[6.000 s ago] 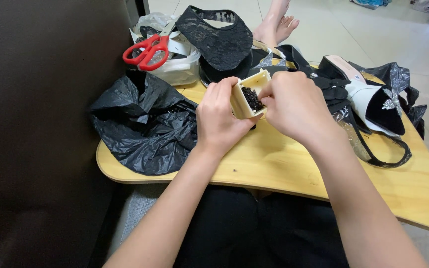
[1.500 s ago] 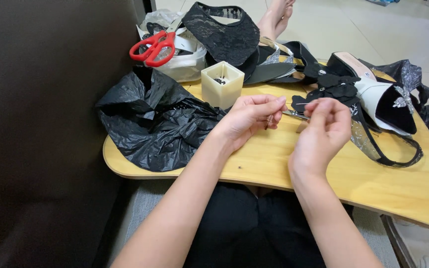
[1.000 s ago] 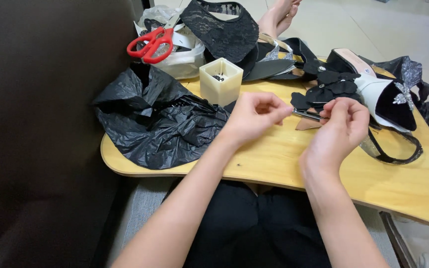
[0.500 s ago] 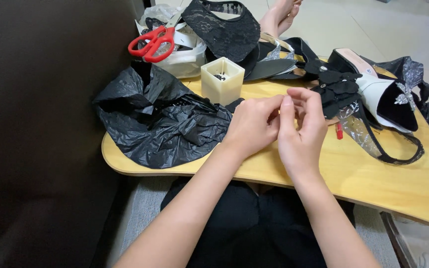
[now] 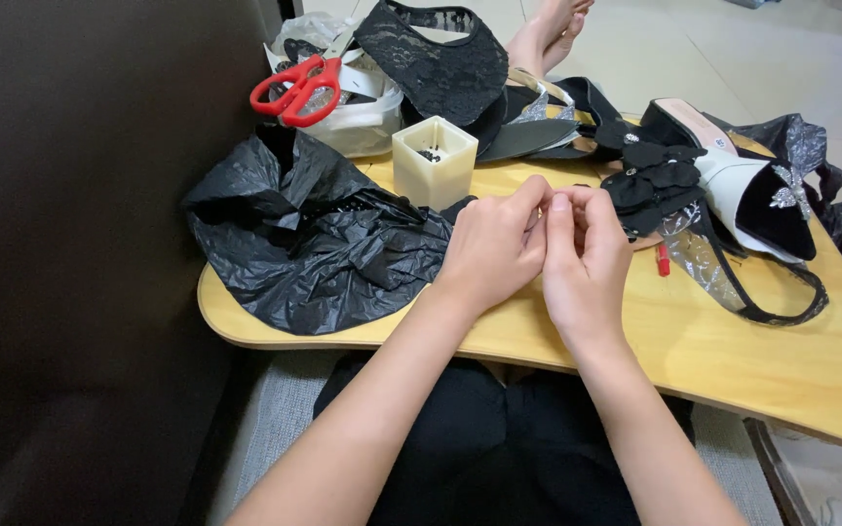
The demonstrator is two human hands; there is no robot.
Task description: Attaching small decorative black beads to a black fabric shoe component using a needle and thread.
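My left hand point(image 5: 494, 248) and my right hand point(image 5: 585, 255) meet over the middle of the wooden lap table point(image 5: 733, 360), fingertips pinched against each other. Whatever lies between the fingertips is hidden. Just beyond my left hand stands a cream square cup point(image 5: 431, 173) with small dark bits inside. A small red-tipped piece point(image 5: 663, 261) lies on the wood right of my right hand. Black bow-shaped pieces point(image 5: 660, 180) sit behind it.
A crumpled black plastic bag point(image 5: 304, 244) covers the table's left part. Red scissors point(image 5: 296, 88) rest on a white container at the back left, beside a black lace piece point(image 5: 440, 58). A white and black shoe point(image 5: 752, 195) with a silver ornament lies at the right. Someone's bare feet point(image 5: 553, 24) show beyond the table.
The cup left my hands and stands on the table. My hands, apart one second ago, have come together, and the red-tipped piece now lies on the wood.
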